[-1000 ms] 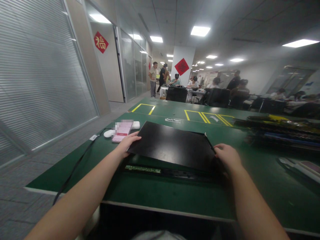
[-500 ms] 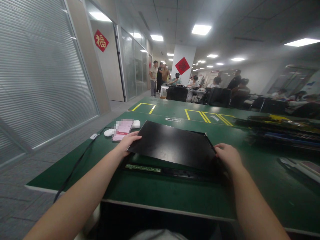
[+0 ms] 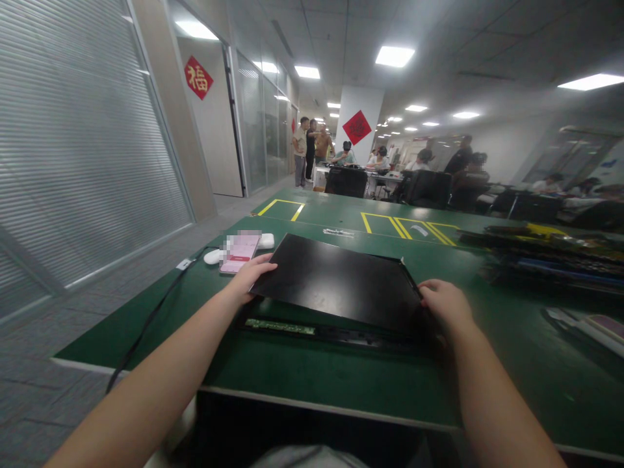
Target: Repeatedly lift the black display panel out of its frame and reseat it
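- Two bare hands on one black panel; it spans the space between them, over the green table.
- Left hand: clamped on panel's left edge, thumb on top, other fingers mostly hidden.
- Right hand: fingertips closed on panel's right edge; lower fingers in shadow, can't make them out.
- Panel sits tilted, near edge above a green circuit strip. Strip is just to the near right of left hand, set along a dark bar that runs toward right hand.
- Just beyond left hand: phone, screen lit, part blurred out. White rounded item left of phone, white case at its far right.
- Black cable left of left forearm, hanging over table edge.
- Far right of right hand: stack of dark parts, blurry. Nearer, a pale flat device, also right of right hand.
- Well beyond both hands: yellow tape outlines, then people standing and sitting.
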The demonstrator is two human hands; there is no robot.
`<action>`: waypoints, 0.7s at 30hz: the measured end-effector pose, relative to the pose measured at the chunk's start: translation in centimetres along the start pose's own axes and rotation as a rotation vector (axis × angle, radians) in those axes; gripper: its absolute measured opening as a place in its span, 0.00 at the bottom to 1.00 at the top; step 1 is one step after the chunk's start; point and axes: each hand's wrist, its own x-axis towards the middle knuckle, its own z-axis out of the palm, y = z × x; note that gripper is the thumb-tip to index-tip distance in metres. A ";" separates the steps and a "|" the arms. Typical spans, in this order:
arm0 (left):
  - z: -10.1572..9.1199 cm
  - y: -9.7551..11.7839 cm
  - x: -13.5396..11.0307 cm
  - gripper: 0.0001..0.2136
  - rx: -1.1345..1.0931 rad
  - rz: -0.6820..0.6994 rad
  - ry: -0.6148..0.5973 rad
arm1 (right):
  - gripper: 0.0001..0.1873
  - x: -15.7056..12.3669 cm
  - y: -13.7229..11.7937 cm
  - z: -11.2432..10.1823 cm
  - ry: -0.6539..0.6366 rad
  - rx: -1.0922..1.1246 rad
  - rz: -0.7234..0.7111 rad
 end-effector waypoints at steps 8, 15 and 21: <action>0.0 0.0 0.1 0.21 0.001 0.000 0.003 | 0.18 -0.3 -0.4 -0.5 -0.050 0.023 0.040; 0.1 0.1 -0.1 0.21 0.011 -0.014 -0.018 | 0.18 -0.2 -0.4 -0.4 -0.060 0.047 0.056; 0.2 0.1 0.0 0.23 0.013 -0.021 -0.027 | 0.18 0.2 0.1 0.0 -0.056 0.046 0.030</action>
